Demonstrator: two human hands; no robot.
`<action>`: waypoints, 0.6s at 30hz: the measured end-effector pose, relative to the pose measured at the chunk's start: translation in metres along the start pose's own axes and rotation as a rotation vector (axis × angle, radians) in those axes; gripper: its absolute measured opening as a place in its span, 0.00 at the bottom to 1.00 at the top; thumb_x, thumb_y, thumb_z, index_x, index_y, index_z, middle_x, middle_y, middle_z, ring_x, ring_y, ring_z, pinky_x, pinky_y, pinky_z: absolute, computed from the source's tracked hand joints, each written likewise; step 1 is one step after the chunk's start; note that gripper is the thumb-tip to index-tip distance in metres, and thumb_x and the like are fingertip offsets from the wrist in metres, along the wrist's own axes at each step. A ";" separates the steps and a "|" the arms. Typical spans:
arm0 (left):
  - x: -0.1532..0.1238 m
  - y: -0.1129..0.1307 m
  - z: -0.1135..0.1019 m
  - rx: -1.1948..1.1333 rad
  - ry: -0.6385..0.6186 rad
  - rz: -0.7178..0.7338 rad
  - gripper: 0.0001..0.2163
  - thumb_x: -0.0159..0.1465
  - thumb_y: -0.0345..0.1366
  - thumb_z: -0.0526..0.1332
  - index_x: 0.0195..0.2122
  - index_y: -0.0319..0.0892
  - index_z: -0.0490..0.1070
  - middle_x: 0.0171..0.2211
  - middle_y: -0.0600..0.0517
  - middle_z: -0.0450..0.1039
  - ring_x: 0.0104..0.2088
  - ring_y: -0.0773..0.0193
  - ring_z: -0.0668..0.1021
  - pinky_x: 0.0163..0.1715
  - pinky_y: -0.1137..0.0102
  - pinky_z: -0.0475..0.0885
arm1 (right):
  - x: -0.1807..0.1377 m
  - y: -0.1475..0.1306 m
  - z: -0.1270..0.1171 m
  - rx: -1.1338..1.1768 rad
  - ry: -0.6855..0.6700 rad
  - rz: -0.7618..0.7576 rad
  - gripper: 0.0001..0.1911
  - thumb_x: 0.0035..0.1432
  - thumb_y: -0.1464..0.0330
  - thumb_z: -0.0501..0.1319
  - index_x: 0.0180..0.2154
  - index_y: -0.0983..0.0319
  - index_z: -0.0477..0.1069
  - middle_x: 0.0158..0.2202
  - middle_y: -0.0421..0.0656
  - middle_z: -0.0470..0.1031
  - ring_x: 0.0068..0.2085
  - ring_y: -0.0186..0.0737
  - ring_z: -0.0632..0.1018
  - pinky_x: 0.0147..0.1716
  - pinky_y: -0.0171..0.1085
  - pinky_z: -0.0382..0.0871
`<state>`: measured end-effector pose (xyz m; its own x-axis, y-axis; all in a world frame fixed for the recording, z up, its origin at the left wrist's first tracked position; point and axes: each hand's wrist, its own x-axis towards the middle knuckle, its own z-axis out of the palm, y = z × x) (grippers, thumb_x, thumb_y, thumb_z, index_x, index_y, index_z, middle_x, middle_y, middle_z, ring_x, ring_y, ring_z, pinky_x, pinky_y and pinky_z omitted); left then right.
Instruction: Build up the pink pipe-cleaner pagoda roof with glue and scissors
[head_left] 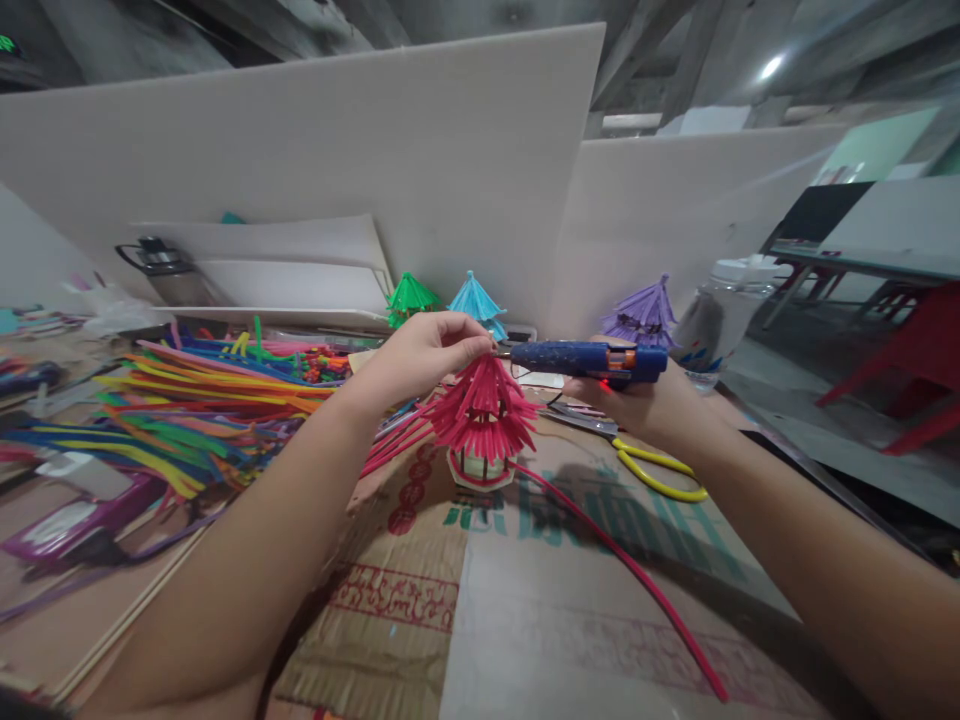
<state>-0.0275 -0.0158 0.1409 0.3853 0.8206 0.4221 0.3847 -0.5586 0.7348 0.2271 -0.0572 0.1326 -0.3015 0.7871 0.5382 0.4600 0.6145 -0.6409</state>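
My left hand [427,352] pinches the top of a small pink straw pavilion [482,415] that stands on flattened cardboard [525,590]. My right hand [645,400] grips a blue hot glue gun [585,360], with its nozzle pointing left at the pavilion's peak beside my left fingertips. A long pink straw [630,570] trails from the pavilion's base toward the lower right.
Finished straw pavilions in green [409,297], blue [476,300] and purple [641,315] stand behind. A heap of coloured straws [187,410] lies to the left. Yellow-handled scissors [645,465] lie beside my right wrist. A clear plastic bottle [724,305] stands right, with white boards [315,160] behind.
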 end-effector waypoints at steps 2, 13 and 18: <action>0.000 -0.001 0.000 0.000 -0.001 0.000 0.15 0.63 0.47 0.62 0.36 0.39 0.76 0.31 0.50 0.74 0.32 0.65 0.75 0.32 0.72 0.69 | 0.000 -0.001 0.000 -0.011 -0.002 -0.001 0.22 0.49 0.48 0.68 0.27 0.59 0.67 0.21 0.36 0.63 0.23 0.32 0.64 0.20 0.31 0.59; 0.000 -0.001 -0.002 0.025 0.001 -0.010 0.15 0.63 0.48 0.62 0.36 0.39 0.76 0.32 0.50 0.76 0.34 0.64 0.76 0.33 0.73 0.71 | 0.001 -0.002 -0.002 -0.051 -0.036 0.020 0.22 0.48 0.49 0.69 0.27 0.60 0.67 0.21 0.36 0.62 0.23 0.33 0.64 0.20 0.32 0.60; 0.000 -0.001 -0.001 0.012 -0.002 -0.014 0.14 0.63 0.47 0.62 0.37 0.40 0.76 0.33 0.50 0.77 0.35 0.65 0.77 0.33 0.73 0.71 | 0.000 0.000 -0.002 -0.031 -0.044 0.034 0.21 0.48 0.50 0.69 0.28 0.60 0.70 0.22 0.38 0.66 0.24 0.35 0.68 0.21 0.33 0.64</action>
<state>-0.0292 -0.0151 0.1406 0.3815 0.8280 0.4110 0.4001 -0.5487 0.7341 0.2287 -0.0572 0.1333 -0.3217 0.8095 0.4911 0.4964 0.5859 -0.6406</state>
